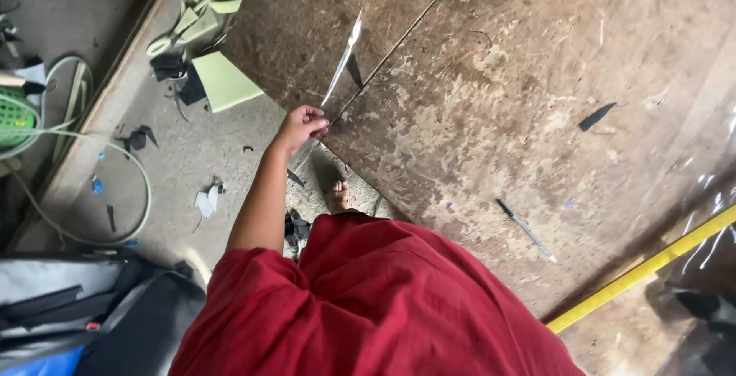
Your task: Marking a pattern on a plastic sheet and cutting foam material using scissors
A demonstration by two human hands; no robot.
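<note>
A red garment fills the near view. Left of it lie a green hose and green scraps on the floor. The left hand pinches a clear plastic strip at the edge of the worn brown surface; the strip looks mid-pull, needing a steady grip. The right hand is out of view. A knife and yellow ruler lie further right.

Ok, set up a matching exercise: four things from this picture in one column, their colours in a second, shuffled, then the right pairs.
Things:
1. strip pinched by the left hand
2. long bar at the table's lower right edge
3. garment the person wears
4. flat sheet on the floor beside the table

Colours:
A. pale green
B. clear and shiny
C. yellow
D. red

Pairs: 1-B, 2-C, 3-D, 4-A
</note>
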